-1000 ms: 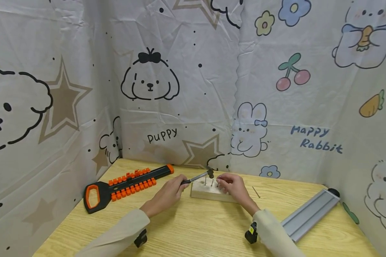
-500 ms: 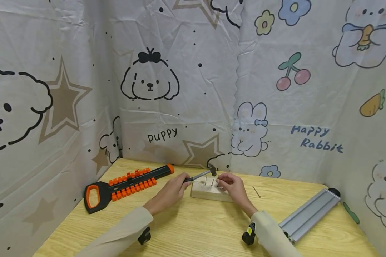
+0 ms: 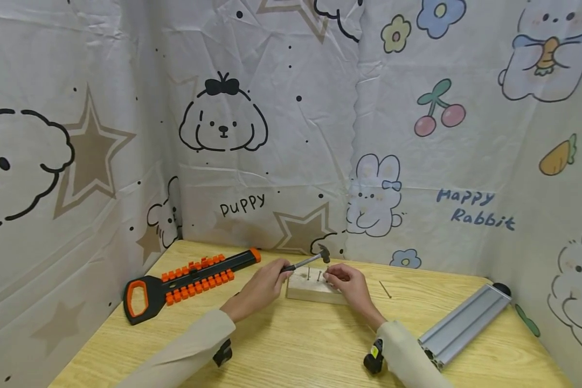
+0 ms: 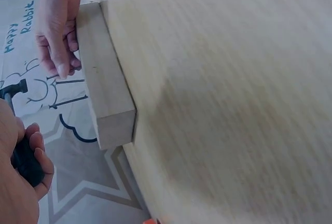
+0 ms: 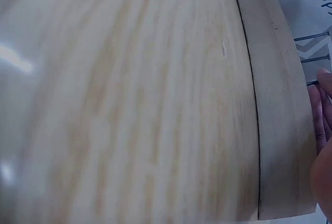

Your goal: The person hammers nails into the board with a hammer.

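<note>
Gripped hammer [image 3: 309,260] in left hand [image 3: 265,282], pinched rightmost nail [image 5: 313,83] in right hand [image 3: 350,283], best kept upright for square blows.

The block [image 4: 105,71] looks matt wood, the hammer head [image 3: 325,254] metal.

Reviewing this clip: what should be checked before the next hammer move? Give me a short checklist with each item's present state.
1. Black-handled hammer with a grey metal shaft held in the left grip: ok.
2. Pale rectangular wooden block lying flat on the light wood-grain table: ok.
3. Thin dark metal nail pinched by the right grip: ok.
4. That nail's tip set into the block: cannot tell; the contact is not clear.
5. Hammer head apart from the right fingers: ok.
6. Right fingers out of the likely strike path: probably not ok; they surround the nail, close below the hammer head.
</note>
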A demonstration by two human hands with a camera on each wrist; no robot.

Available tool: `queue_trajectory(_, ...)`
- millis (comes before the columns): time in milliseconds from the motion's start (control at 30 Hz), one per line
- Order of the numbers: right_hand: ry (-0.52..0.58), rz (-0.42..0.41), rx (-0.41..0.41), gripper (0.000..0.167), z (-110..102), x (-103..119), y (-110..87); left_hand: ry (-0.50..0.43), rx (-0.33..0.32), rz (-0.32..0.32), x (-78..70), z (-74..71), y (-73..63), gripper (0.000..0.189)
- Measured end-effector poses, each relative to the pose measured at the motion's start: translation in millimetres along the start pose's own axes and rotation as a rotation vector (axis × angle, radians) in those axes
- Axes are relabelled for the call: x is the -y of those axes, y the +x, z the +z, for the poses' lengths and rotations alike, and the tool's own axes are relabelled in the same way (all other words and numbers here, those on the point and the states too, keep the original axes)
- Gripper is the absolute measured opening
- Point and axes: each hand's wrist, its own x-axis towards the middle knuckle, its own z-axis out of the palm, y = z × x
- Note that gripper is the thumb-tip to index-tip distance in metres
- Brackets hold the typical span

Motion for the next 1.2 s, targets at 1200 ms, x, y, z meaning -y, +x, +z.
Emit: queue_trajectory(1200, -0.023, 0.007, -0.011, 0.013, 2.9, 0.0, -1.6, 0.053, 0.034, -0.011, -7.0, 3.5, 6.4, 0.010)
